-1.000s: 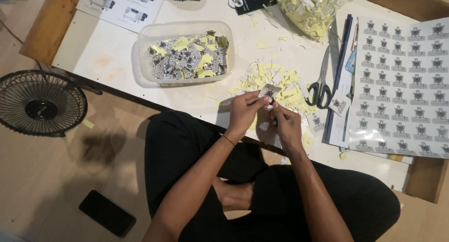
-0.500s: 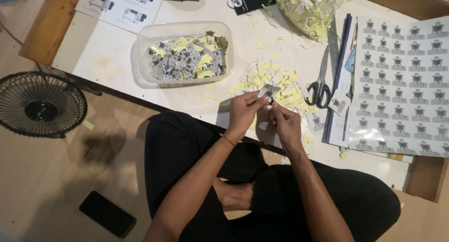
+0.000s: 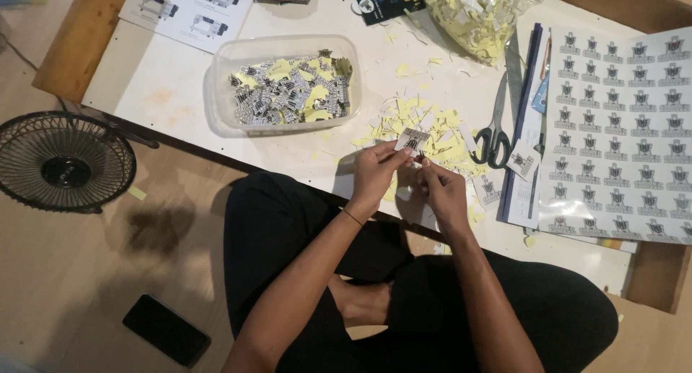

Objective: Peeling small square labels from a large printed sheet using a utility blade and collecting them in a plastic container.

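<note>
A person sits cross-legged on the floor at the near edge of a low white table (image 3: 166, 92), both hands raised over it. The left hand (image 3: 376, 172) pinches a small printed sticker (image 3: 412, 139) between thumb and fingertips, holding it just above the table surface. The right hand (image 3: 441, 191) is just beside it, fingers curled together and pressed at the sticker's lower edge; whether they grip a backing strip cannot be told. Directly beyond the hands lies a scatter of yellow paper scraps (image 3: 425, 124). To the far left of the hands stands a clear plastic tub (image 3: 285, 85) filled with cut stickers and yellow bits. To the right of the scraps lie scissors (image 3: 496, 124) with black handles, and beside them a loose cut sticker (image 3: 524, 161). Further right is a large sheet of uncut stickers (image 3: 623, 128) in rows. At the far edge sits a clear bag of yellow trimmings (image 3: 479, 12). On the floor to the left are a small black fan (image 3: 61, 160) and, nearer, a dark phone (image 3: 166, 330).
</note>
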